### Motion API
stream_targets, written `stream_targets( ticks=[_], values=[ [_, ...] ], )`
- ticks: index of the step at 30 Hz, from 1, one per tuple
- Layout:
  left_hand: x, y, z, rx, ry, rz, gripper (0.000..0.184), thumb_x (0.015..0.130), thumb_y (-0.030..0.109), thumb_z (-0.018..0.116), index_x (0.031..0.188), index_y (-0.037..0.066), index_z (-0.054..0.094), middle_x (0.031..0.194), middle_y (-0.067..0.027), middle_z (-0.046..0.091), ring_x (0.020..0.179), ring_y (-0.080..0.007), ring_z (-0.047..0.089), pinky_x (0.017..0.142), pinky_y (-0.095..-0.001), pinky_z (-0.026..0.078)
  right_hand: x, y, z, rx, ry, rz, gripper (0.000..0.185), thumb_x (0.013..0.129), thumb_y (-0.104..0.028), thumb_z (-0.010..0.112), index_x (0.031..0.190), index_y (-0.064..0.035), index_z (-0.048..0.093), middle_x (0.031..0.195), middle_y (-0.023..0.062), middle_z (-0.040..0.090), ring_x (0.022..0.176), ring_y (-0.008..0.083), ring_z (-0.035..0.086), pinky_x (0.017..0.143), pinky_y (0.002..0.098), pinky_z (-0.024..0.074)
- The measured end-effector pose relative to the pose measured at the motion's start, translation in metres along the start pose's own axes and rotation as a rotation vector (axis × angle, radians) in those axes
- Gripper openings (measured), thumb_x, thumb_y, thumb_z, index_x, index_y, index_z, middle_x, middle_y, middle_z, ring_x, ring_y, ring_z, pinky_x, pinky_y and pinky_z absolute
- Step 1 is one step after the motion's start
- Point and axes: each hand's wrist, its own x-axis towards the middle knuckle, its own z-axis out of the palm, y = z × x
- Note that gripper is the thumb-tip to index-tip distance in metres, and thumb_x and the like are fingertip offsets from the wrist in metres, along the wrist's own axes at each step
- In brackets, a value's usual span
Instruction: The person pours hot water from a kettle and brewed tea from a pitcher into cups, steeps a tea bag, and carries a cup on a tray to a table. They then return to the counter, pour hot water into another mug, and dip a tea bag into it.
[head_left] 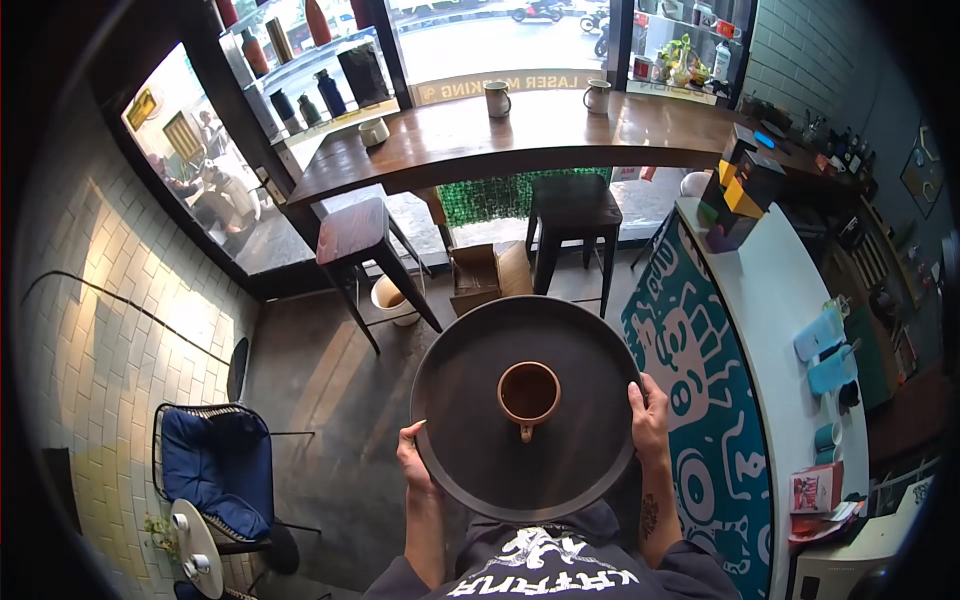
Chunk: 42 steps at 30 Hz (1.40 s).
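Gripping a round, dark tray (pixel 462 398) at both sides, we hold it out in front of our printed shirt (pixel 560 560), and a brown cup (pixel 529 393) stands upright near the tray's middle. Our left hand (pixel 415 458) pinches the tray's left edge and our right hand (pixel 649 410) its right edge, thumbs showing at the rim; the other fingers are mostly hidden by the tray, so we cannot tell how they are spread beneath. The cup's mouth faces up and its axis rises from the tray, while its handle (pixel 527 433) points back toward us. The tray is equally wide every way. The cup's inside is dark, and we cannot make out whether it holds liquid.

Beyond the tray, whose far rim covers the lower part of a cardboard box (pixel 474 274), we see a black stool (pixel 575 203) and a wooden table (pixel 545 122). Right of the tray runs a white table (pixel 768 320), its near end cut off by dark vignetting.
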Motion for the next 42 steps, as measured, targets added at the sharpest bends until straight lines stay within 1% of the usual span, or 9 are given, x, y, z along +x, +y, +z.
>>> stream_targets(
  ticks=[11, 13, 16, 23, 25, 27, 30, 35, 42],
  values=[
    [0.156, 0.056, 0.066, 0.028, 0.174, -0.019, 0.025, 0.084, 0.017, 0.058, 0.096, 0.000, 0.071, 0.095, -0.0136, 0.073, 0.086, -0.0274, 0.070, 0.080, -0.0371, 0.058, 0.184, -0.006, 0.088, 0.030, -0.089, -0.012, 0.022, 0.102, -0.010, 0.047, 0.110, 0.0044, 0.061, 0.093, 0.0034, 0.064, 0.085, 0.0095, 0.055, 0.080, 0.0236, 0.0441],
    [0.185, 0.068, 0.080, 0.009, 0.172, -0.009, 0.025, 0.083, 0.017, 0.058, 0.095, 0.000, 0.071, 0.094, -0.0137, 0.073, 0.085, -0.0277, 0.071, 0.080, -0.0374, 0.058, 0.223, -0.011, 0.104, -0.001, -0.110, -0.042, 0.023, 0.101, -0.010, 0.046, 0.110, 0.0061, 0.060, 0.094, 0.0085, 0.067, 0.089, 0.0135, 0.059, 0.083, 0.0274, 0.0468],
    [0.225, 0.080, 0.104, -0.074, 0.102, -0.027, 0.024, 0.082, 0.016, 0.058, 0.093, -0.001, 0.071, 0.092, -0.0146, 0.073, 0.083, -0.0284, 0.071, 0.079, -0.0376, 0.058, 0.279, -0.011, 0.124, -0.029, -0.175, -0.071, 0.022, 0.101, -0.009, 0.046, 0.107, 0.0059, 0.060, 0.091, 0.0081, 0.065, 0.087, 0.0127, 0.058, 0.081, 0.0267, 0.0459],
    [0.308, 0.099, 0.141, -0.049, 0.226, 0.067, 0.023, 0.078, 0.016, 0.058, 0.087, -0.001, 0.069, 0.087, -0.0147, 0.072, 0.077, -0.0281, 0.069, 0.075, -0.0367, 0.058, 0.398, -0.023, 0.171, -0.183, -0.237, -0.115, 0.019, 0.100, -0.010, 0.047, 0.099, 0.0045, 0.059, 0.079, 0.0050, 0.059, 0.074, 0.0112, 0.051, 0.067, 0.0297, 0.0422],
    [0.330, 0.107, 0.150, -0.026, 0.260, 0.081, 0.021, 0.077, 0.016, 0.058, 0.086, 0.000, 0.068, 0.085, -0.0140, 0.071, 0.076, -0.0280, 0.069, 0.074, -0.0368, 0.058, 0.426, -0.018, 0.184, -0.219, -0.239, -0.170, 0.017, 0.098, -0.011, 0.050, 0.098, 0.0040, 0.059, 0.073, 0.0078, 0.058, 0.069, 0.0133, 0.052, 0.063, 0.0324, 0.0421],
    [0.354, 0.119, 0.155, 0.013, 0.248, 0.090, 0.020, 0.077, 0.016, 0.058, 0.085, 0.000, 0.068, 0.084, -0.0135, 0.071, 0.076, -0.0280, 0.068, 0.073, -0.0369, 0.058, 0.448, -0.019, 0.200, -0.259, -0.176, -0.202, 0.017, 0.096, -0.011, 0.052, 0.094, 0.0043, 0.059, 0.070, 0.0160, 0.059, 0.063, 0.0215, 0.056, 0.062, 0.0364, 0.0432],
    [0.391, 0.134, 0.167, 0.062, 0.244, 0.098, 0.019, 0.076, 0.016, 0.059, 0.084, 0.001, 0.067, 0.083, -0.0126, 0.070, 0.075, -0.0279, 0.068, 0.072, -0.0371, 0.058, 0.476, -0.026, 0.223, -0.359, -0.128, -0.227, 0.017, 0.093, -0.011, 0.056, 0.090, 0.0046, 0.062, 0.075, 0.0273, 0.062, 0.072, 0.0422, 0.064, 0.065, 0.0421, 0.0468],
    [0.445, 0.155, 0.174, 0.053, 0.222, 0.054, 0.019, 0.075, 0.016, 0.059, 0.084, 0.001, 0.066, 0.083, -0.0125, 0.070, 0.075, -0.0280, 0.068, 0.072, -0.0371, 0.057, 0.511, -0.032, 0.253, -0.585, -0.092, -0.136, 0.021, 0.092, -0.015, 0.058, 0.084, 0.0041, 0.060, 0.071, 0.0283, 0.062, 0.073, 0.0465, 0.064, 0.065, 0.0492, 0.0478],
    [0.473, 0.173, 0.182, 0.062, 0.223, 0.002, 0.025, 0.076, 0.016, 0.055, 0.091, -0.002, 0.064, 0.090, -0.0147, 0.069, 0.080, -0.0296, 0.068, 0.077, -0.0380, 0.056, 0.539, -0.028, 0.276, -0.863, -0.104, -0.187, 0.026, 0.093, -0.022, 0.058, 0.084, 0.0018, 0.059, 0.071, 0.0270, 0.064, 0.073, 0.0464, 0.065, 0.069, 0.0523, 0.0511]
  ],
)
